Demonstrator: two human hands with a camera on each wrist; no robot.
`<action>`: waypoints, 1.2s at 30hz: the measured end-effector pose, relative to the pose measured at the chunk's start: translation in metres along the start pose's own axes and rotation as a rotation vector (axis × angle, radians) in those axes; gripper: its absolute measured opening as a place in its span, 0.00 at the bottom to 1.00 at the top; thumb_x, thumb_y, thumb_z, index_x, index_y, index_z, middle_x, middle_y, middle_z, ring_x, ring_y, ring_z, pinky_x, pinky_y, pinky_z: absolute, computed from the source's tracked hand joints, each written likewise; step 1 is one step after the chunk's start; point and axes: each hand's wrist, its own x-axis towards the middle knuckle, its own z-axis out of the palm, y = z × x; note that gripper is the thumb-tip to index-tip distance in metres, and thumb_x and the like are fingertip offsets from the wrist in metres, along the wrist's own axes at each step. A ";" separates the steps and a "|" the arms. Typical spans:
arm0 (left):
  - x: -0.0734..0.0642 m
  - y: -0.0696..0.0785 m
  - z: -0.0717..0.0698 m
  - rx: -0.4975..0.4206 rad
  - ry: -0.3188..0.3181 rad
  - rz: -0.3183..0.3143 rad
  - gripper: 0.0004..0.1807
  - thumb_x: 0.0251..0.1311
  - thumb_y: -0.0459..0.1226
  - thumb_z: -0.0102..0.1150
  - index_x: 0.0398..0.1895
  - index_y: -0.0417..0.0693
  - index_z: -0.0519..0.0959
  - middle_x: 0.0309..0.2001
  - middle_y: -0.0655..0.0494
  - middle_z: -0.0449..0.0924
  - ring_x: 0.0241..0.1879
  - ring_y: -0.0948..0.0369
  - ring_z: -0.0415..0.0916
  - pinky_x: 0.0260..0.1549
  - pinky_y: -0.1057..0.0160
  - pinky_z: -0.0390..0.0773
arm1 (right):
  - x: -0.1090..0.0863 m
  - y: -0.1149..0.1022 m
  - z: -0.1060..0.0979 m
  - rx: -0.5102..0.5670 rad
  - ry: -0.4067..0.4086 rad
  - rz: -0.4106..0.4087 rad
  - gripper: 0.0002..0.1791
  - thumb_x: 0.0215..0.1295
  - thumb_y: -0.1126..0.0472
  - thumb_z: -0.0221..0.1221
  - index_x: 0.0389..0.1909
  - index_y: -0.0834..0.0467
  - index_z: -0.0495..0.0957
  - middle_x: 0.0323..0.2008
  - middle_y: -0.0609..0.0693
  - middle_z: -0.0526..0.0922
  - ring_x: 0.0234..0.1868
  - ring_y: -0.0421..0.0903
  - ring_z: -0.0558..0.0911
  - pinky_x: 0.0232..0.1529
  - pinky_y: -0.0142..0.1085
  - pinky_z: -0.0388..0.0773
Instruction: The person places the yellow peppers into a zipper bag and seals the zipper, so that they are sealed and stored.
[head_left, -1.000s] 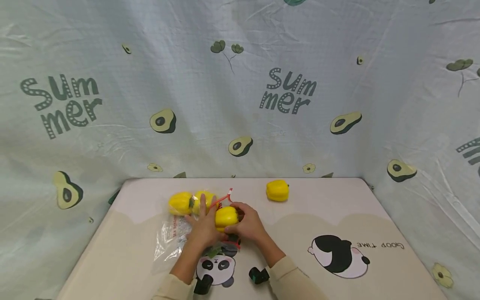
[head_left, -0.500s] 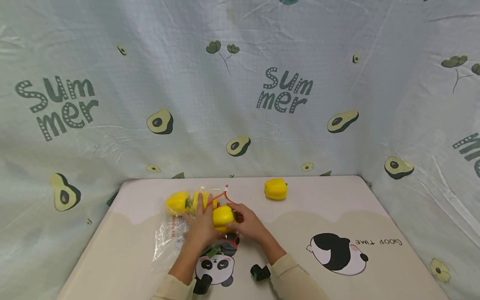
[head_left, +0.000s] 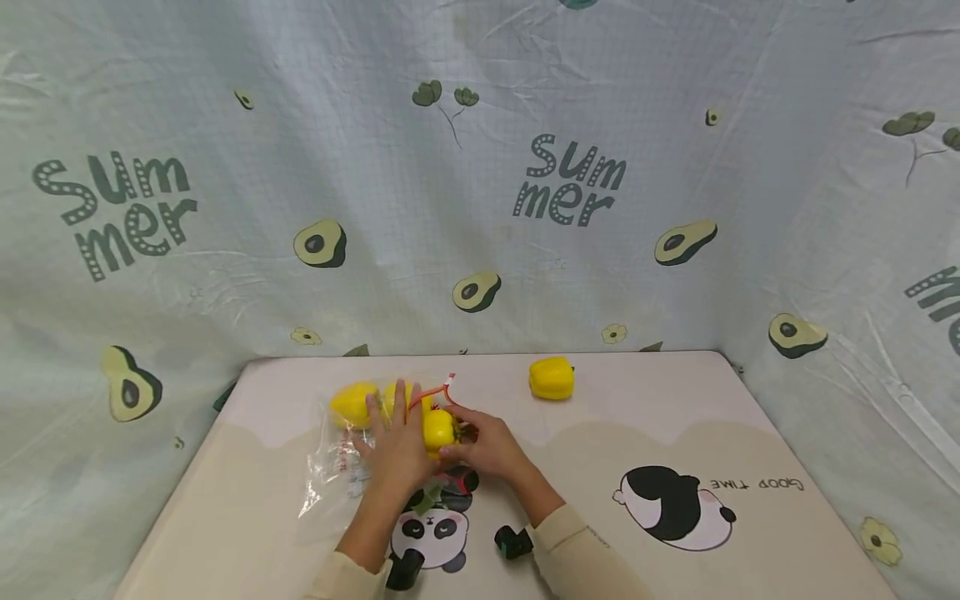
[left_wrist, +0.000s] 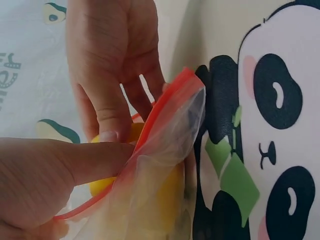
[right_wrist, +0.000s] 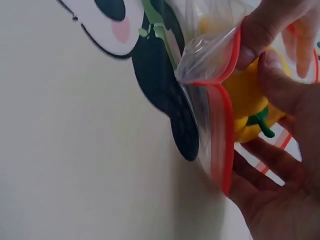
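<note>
A clear zip bag [head_left: 337, 467] with a red seal strip [left_wrist: 165, 105] lies on the mat left of centre, with two yellow peppers [head_left: 352, 404] inside at its far end. My left hand [head_left: 396, 446] lies over the bag, and its thumb [left_wrist: 75, 160] pinches the red rim at the mouth. My right hand [head_left: 487, 446] grips a third yellow pepper [head_left: 438, 429] and holds it in the bag's mouth. The right wrist view shows this pepper [right_wrist: 247, 97], green stem outward, just inside the red seal strip [right_wrist: 220, 135].
A loose yellow pepper [head_left: 552, 377] sits at the back of the mat, right of the hands. The beige mat [head_left: 675, 417] carries panda prints [head_left: 675, 508]. Avocado-print fabric [head_left: 480, 208] walls the mat on three sides.
My right hand has pushed the pepper leftward and away, deeper into the bag's mouth. My left hand shifted slightly along with the bag.
</note>
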 end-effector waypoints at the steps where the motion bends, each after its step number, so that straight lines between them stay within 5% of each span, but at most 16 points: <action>1: 0.000 -0.001 -0.001 0.003 0.001 0.008 0.63 0.46 0.48 0.82 0.84 0.50 0.54 0.87 0.46 0.40 0.83 0.31 0.30 0.68 0.14 0.36 | 0.000 0.000 0.000 -0.019 -0.013 -0.006 0.37 0.66 0.50 0.71 0.75 0.49 0.71 0.67 0.53 0.82 0.57 0.52 0.84 0.65 0.51 0.81; 8: 0.000 -0.004 -0.006 -0.006 -0.022 0.025 0.66 0.44 0.49 0.84 0.85 0.52 0.53 0.87 0.45 0.39 0.82 0.29 0.28 0.68 0.14 0.34 | 0.000 0.001 -0.001 0.033 -0.073 0.018 0.35 0.71 0.54 0.65 0.76 0.56 0.68 0.69 0.57 0.79 0.66 0.56 0.81 0.71 0.53 0.76; 16: -0.002 -0.007 -0.010 -0.010 -0.054 0.039 0.65 0.45 0.48 0.83 0.85 0.52 0.53 0.86 0.46 0.41 0.83 0.31 0.27 0.69 0.14 0.34 | 0.003 -0.005 0.001 -0.052 -0.080 0.012 0.33 0.70 0.47 0.66 0.74 0.52 0.73 0.67 0.58 0.82 0.65 0.57 0.82 0.70 0.54 0.77; 21: -0.002 -0.007 -0.010 -0.019 -0.066 0.041 0.66 0.43 0.48 0.84 0.85 0.52 0.53 0.87 0.47 0.41 0.83 0.31 0.26 0.70 0.15 0.33 | 0.003 -0.005 0.003 -0.034 -0.044 0.040 0.28 0.70 0.54 0.65 0.70 0.55 0.76 0.63 0.58 0.84 0.63 0.55 0.83 0.69 0.52 0.78; 28: 0.000 -0.008 -0.011 -0.004 -0.073 0.041 0.66 0.43 0.49 0.84 0.84 0.52 0.53 0.87 0.48 0.40 0.83 0.32 0.26 0.70 0.15 0.35 | 0.005 -0.015 0.008 -0.190 -0.049 0.029 0.29 0.69 0.49 0.65 0.69 0.52 0.79 0.61 0.54 0.86 0.57 0.53 0.84 0.66 0.54 0.80; 36: 0.001 -0.007 -0.011 -0.018 -0.085 0.038 0.66 0.43 0.47 0.84 0.85 0.51 0.52 0.87 0.48 0.39 0.84 0.33 0.26 0.70 0.16 0.33 | 0.002 -0.016 0.008 -0.111 0.006 0.074 0.25 0.70 0.48 0.65 0.65 0.52 0.82 0.53 0.53 0.89 0.49 0.48 0.85 0.56 0.46 0.84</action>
